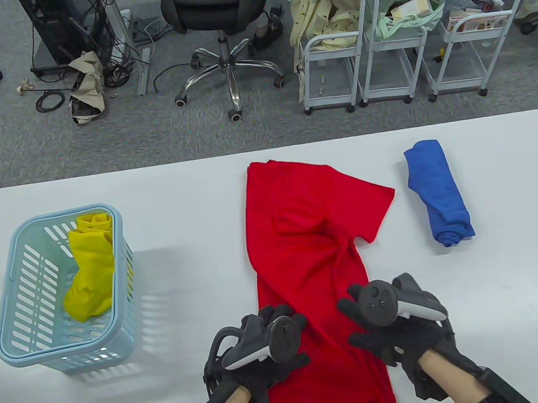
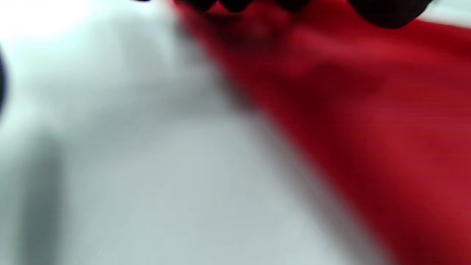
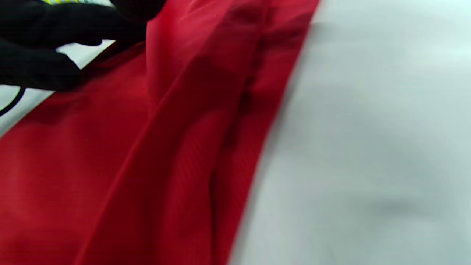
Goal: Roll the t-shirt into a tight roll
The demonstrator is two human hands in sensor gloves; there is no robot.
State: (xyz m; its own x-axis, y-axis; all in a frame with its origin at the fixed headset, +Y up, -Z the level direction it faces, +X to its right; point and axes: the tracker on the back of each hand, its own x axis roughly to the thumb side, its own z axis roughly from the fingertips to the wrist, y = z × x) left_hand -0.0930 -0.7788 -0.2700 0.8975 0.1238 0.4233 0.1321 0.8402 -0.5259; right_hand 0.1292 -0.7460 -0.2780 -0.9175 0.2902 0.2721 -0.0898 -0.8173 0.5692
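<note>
Both hands' fingers (image 1: 355,308) rest on red t-shirt (image 1: 301,237).

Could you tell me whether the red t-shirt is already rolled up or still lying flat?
Still flat, not rolled: the red t-shirt lies folded lengthwise into a long strip on the table, one sleeve sticking out.

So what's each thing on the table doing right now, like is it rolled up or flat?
red t-shirt: folded into a long strip, one sleeve sticking out, not rolled yet.
blue shirt: rolled up, lying on the table.
yellow cloth: bundled inside the basket.
basket: upright.
left hand: on the red t-shirt's left edge.
right hand: on its right edge.
</note>
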